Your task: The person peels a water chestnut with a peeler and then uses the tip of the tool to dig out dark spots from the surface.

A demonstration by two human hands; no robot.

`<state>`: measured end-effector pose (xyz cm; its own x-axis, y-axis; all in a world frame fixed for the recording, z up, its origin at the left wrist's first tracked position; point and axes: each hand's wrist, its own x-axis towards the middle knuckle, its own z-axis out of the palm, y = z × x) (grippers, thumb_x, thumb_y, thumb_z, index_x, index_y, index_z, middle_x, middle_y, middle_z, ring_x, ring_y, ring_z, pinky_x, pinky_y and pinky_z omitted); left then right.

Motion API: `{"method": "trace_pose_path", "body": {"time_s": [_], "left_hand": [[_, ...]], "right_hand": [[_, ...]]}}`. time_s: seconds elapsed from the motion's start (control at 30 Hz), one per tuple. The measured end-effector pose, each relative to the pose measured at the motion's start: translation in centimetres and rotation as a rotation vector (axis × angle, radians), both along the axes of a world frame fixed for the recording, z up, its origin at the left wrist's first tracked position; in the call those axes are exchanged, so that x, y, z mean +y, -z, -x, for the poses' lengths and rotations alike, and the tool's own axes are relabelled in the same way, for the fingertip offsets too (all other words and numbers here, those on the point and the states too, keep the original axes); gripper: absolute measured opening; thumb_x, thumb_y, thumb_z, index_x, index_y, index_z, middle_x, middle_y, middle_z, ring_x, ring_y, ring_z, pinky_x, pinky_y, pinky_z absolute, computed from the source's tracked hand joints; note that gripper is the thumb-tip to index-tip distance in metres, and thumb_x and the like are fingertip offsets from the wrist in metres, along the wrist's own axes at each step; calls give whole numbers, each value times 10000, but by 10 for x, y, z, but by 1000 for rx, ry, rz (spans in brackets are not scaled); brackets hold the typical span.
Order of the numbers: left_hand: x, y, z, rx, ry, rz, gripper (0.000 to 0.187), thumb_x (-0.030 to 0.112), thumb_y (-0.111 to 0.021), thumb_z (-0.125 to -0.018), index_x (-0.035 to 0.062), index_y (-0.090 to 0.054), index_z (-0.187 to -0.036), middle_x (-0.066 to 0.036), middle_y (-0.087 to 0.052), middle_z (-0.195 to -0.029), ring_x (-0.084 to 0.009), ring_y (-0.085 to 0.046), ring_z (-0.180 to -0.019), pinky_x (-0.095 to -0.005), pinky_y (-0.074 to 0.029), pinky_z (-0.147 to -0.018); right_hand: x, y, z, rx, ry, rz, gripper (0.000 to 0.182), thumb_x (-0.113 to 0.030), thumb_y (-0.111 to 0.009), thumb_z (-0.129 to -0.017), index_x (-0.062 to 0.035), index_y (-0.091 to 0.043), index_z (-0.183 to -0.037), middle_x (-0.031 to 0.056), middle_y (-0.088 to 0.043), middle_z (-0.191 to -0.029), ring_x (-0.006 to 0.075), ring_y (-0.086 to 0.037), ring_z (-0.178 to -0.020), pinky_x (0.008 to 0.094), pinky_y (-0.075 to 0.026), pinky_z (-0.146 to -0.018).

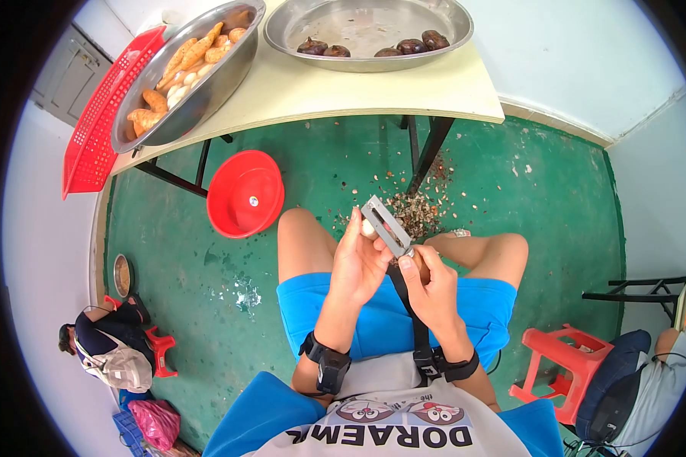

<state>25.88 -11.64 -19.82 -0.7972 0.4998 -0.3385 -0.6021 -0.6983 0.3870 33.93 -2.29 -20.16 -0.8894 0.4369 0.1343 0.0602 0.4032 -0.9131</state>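
Observation:
My left hand (pixel 360 259) is closed around a small, pale peeled water chestnut (pixel 368 228), held up above my lap between thumb and fingers. In my right hand (pixel 432 288) I grip a flat metal peeler (pixel 386 222) with a long slot. The peeler's blade end lies right against the water chestnut and partly covers it. Several dark, unpeeled water chestnuts (pixel 411 46) sit along the near rim of a wide metal pan (pixel 442 58) on the table.
A metal basin (pixel 236 72) of orange roots and white peeled pieces stands beside a red basket (pixel 99 145). Under the table (pixel 320 99) are a red tub (pixel 245 194) and scattered peelings (pixel 419 215). Red stools (pixel 560 365) and two other people (pixel 118 350) are at the sides.

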Motion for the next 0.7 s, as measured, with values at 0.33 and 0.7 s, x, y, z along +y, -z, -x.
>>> {"method": "trace_pose_path", "body": {"time_s": [0.33,0.7], "left_hand": [[-10,15,-3,203,110,304,447,459,-241,-896,81,-464,-981,-41,-562,-774,-87,-533,-633,-197,-326,-412],[-7,-2,-5,76,1,241,293,384,-292,-883,138,-446,-928,-14,-528,-750,-122,-519,-632,-230,-364,-458]], "right_hand": [[-2,-1,0,-8,-21,-128,258,-262,-579,-787,-36,-548,-908,129,-569,-630,265,-569,-520,327,-437,-453],[-3,-4,0,22,-49,-232,252,-245,-608,-763,-40,-549,-897,107,-574,-642,242,-571,-523,315,-431,-437]]}}
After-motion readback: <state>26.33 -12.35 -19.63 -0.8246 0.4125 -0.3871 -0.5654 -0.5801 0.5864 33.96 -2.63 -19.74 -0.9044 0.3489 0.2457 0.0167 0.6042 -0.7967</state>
